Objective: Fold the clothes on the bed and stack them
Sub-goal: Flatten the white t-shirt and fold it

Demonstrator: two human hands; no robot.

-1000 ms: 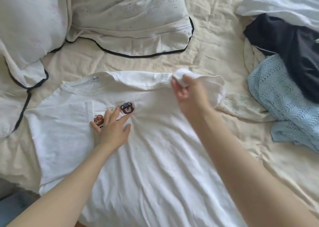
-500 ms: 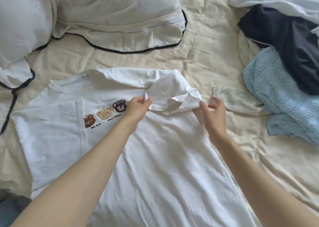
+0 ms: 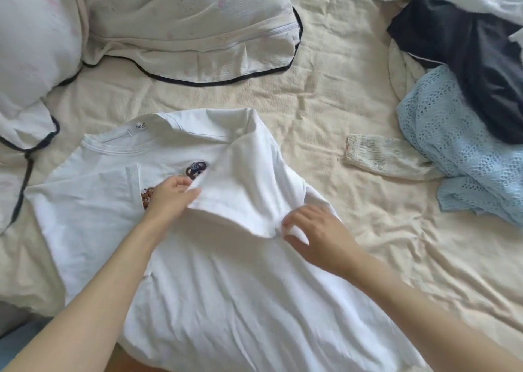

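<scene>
A rumpled cream bedspread (image 3: 325,94) fills the frame, with pillows (image 3: 184,26) along the top and upper left and an unfolded heap at the right edge: a pale blue eyelet top (image 3: 452,150), a dark garment (image 3: 475,48) and a lace-cuffed cream sleeve (image 3: 379,156). A white T-shirt (image 3: 226,301) with bear patches lies face up in the lower centre. Its sleeve side is turned in over the chest; the left hand (image 3: 169,199) pinches the edge of that flap beside the patches, and the right hand (image 3: 317,235) pinches the fabric at the fold's lower corner. To do this well, I'd say both hands should draw the flap taut, lay its edge straight down the body, then press out the bulge before matching the other side.
</scene>
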